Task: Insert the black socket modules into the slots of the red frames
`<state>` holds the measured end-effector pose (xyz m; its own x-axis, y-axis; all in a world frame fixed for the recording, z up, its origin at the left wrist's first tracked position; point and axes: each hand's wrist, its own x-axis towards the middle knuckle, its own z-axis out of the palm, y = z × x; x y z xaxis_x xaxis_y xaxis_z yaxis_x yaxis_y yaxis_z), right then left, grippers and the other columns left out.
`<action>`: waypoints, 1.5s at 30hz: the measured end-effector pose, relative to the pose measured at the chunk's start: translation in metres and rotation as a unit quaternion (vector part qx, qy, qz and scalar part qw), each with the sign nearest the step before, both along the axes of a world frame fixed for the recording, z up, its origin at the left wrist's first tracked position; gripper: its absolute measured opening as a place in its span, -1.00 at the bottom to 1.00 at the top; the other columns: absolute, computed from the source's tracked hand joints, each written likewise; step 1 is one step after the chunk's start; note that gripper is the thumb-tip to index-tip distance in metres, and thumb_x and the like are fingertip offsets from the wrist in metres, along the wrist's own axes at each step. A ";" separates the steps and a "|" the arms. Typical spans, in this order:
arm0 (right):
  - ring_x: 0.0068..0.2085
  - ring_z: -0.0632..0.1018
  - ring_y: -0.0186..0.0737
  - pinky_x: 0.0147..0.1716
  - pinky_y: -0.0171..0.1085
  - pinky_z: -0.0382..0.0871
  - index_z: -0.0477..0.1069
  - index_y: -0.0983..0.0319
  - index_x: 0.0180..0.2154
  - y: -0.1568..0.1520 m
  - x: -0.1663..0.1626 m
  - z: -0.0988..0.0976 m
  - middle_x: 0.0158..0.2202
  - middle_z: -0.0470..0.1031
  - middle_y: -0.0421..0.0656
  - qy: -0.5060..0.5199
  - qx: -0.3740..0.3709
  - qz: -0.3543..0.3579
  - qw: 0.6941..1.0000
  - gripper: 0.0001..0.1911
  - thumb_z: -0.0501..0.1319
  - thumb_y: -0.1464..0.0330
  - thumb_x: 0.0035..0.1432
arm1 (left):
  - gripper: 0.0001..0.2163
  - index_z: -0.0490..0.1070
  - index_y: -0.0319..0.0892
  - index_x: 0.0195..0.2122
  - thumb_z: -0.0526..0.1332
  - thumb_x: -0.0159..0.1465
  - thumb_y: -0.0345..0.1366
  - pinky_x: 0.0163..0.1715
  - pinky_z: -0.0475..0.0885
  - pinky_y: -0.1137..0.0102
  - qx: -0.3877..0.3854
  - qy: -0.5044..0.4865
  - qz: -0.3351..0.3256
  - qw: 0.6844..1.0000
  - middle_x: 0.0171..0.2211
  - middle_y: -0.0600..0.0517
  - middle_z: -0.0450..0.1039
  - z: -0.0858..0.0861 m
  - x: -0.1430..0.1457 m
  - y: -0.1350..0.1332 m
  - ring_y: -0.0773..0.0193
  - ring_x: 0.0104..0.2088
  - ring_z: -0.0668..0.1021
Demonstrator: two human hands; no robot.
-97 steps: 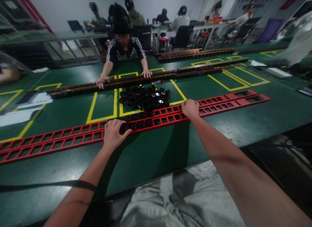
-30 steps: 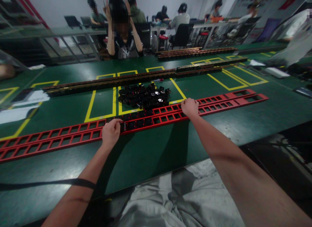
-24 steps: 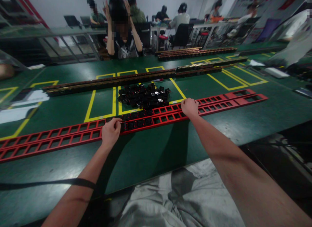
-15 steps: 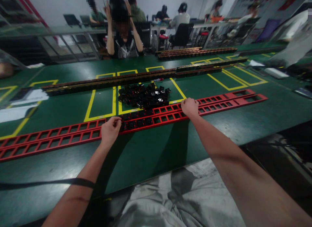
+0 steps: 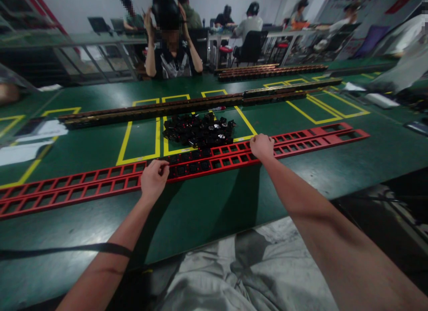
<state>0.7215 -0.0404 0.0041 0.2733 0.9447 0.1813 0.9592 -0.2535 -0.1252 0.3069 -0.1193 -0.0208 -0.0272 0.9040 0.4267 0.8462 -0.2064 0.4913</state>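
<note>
Head view: the left hand [image 5: 154, 179], fingers curled together, presses on the red rails [image 5: 100, 186]; the right hand [image 5: 261, 147], fisted, rests on them too. Black sockets [image 5: 199, 130] pile just beyond, between both. Wall banner [image 5: 354, 1] writing is unreadable.

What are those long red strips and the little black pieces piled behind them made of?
Red strips: probably painted sheet metal, thin, flat, evenly red, with punched rectangular windows; plastic is possible. Black pieces: likely moulded plastic, dark and slightly glossy, some showing shiny metal bits.
</note>
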 end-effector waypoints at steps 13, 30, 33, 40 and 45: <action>-0.02 0.46 0.05 0.04 -0.05 0.13 0.55 0.41 -0.13 0.001 0.000 -0.001 -0.06 0.55 0.19 -0.007 -0.002 -0.003 1.000 -0.56 -0.08 0.38 0.33 | -0.82 0.51 -0.13 -0.23 0.12 0.32 -0.26 -0.32 0.35 0.35 0.011 0.038 -0.030 0.999 -0.27 0.01 0.54 0.004 0.001 -0.003 0.24 -0.35 0.51; -0.02 0.47 0.08 0.03 -0.04 0.13 0.55 0.41 -0.13 0.002 0.001 -0.001 -0.09 0.55 0.20 0.001 -0.002 0.000 1.000 -0.56 -0.08 0.38 0.33 | -0.67 0.53 -0.08 -0.01 0.22 0.28 -0.06 -0.07 0.34 0.13 -0.011 0.150 -0.151 0.977 -0.07 -0.10 0.50 0.015 -0.003 -0.009 -0.01 -0.06 0.45; -0.03 0.47 0.07 0.03 -0.05 0.13 0.55 0.41 -0.13 0.001 0.001 -0.001 -0.09 0.56 0.19 0.004 0.002 0.000 1.000 -0.56 -0.08 0.38 0.33 | -0.66 0.52 -0.08 0.02 0.23 0.27 -0.08 -0.07 0.34 0.12 -0.020 0.153 -0.157 0.975 -0.06 -0.10 0.49 0.014 -0.005 -0.008 -0.02 -0.05 0.44; -0.03 0.48 0.06 0.03 -0.04 0.14 0.56 0.41 -0.12 0.002 0.001 -0.001 -0.08 0.55 0.19 -0.004 -0.005 -0.003 1.000 -0.54 -0.09 0.38 0.32 | -0.67 0.52 -0.10 0.03 0.18 0.30 -0.16 -0.09 0.33 0.11 -0.026 0.146 -0.179 0.973 -0.05 -0.11 0.49 0.011 -0.009 -0.002 -0.01 -0.05 0.45; -0.01 0.47 0.06 0.04 -0.04 0.12 0.55 0.40 -0.11 0.001 0.001 -0.001 -0.06 0.54 0.20 -0.008 -0.008 -0.002 1.000 -0.55 -0.09 0.38 0.34 | -0.67 0.51 -0.08 0.05 0.16 0.31 -0.15 -0.06 0.32 0.09 -0.029 0.153 -0.172 0.973 -0.03 -0.11 0.48 0.012 -0.007 -0.005 -0.02 -0.02 0.44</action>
<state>0.7223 -0.0391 0.0030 0.2734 0.9468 0.1700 0.9602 -0.2583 -0.1061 0.3000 -0.1238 -0.0093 0.4004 0.8606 0.3148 0.8409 -0.4816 0.2470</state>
